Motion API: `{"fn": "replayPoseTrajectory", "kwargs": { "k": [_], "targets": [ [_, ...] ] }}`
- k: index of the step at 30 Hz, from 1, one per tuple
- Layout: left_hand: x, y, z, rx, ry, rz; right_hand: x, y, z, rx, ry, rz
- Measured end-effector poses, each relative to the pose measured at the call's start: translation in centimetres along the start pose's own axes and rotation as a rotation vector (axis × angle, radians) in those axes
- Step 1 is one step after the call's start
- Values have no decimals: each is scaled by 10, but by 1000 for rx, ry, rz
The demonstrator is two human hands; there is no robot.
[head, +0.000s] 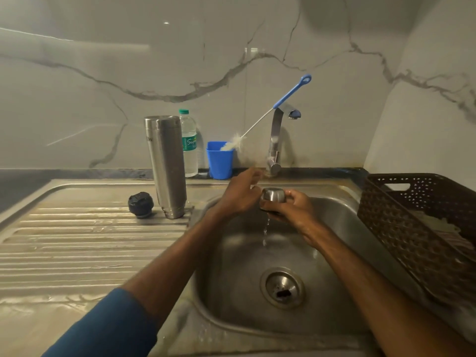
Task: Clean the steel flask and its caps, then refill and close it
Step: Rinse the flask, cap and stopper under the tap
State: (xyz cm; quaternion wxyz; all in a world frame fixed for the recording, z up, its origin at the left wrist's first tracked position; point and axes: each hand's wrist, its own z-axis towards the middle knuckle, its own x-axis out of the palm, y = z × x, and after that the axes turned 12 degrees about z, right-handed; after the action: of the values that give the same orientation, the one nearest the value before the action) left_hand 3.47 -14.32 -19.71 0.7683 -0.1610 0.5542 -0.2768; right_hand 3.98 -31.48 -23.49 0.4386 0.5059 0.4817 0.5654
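Steel cap (273,195) held over sink (231,266), water trickling from underside. Right hand (293,208): fingers curled round cap. Left hand (240,195): fingers loosely extended, touching cap's side. Steel flask (167,166) upright on drainboard (77,240); black cap (141,204) just beside it.

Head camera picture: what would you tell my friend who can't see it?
The right hand holds a small round steel cap, dripping water, over a steel sink, the left hand beside it. A tall steel flask and a black round cap stand on the draining board to the left.
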Motion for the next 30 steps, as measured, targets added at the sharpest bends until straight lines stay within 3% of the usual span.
{"fn": "replayPoseTrajectory", "kwargs": {
  "k": [11, 17, 21, 22, 25, 26, 28, 30],
  "targets": [
    [5, 21, -46, -75, -197, -129, 23, 4, -14, -134, 58, -223],
    [9, 20, -50, -54, -269, -95, 25, 22, -20, -564, -168, -320],
    [12, 17, -52, -49, -313, -84, 17, -6, -16, -280, -27, -611],
    [13, 18, -52, -48, -308, -81, 15, -5, -15, -270, -60, -619],
    [12, 22, -51, -45, -315, -89, 19, 7, -13, -512, -216, -475],
    [11, 23, -51, -42, -322, -97, 22, 7, -16, -506, -192, -505],
    [13, 23, -53, -45, -320, -98, 23, -5, -18, -316, -55, -666],
    [15, 21, -54, -62, -286, -91, 23, -8, -17, -288, -88, -672]
  ]
}}
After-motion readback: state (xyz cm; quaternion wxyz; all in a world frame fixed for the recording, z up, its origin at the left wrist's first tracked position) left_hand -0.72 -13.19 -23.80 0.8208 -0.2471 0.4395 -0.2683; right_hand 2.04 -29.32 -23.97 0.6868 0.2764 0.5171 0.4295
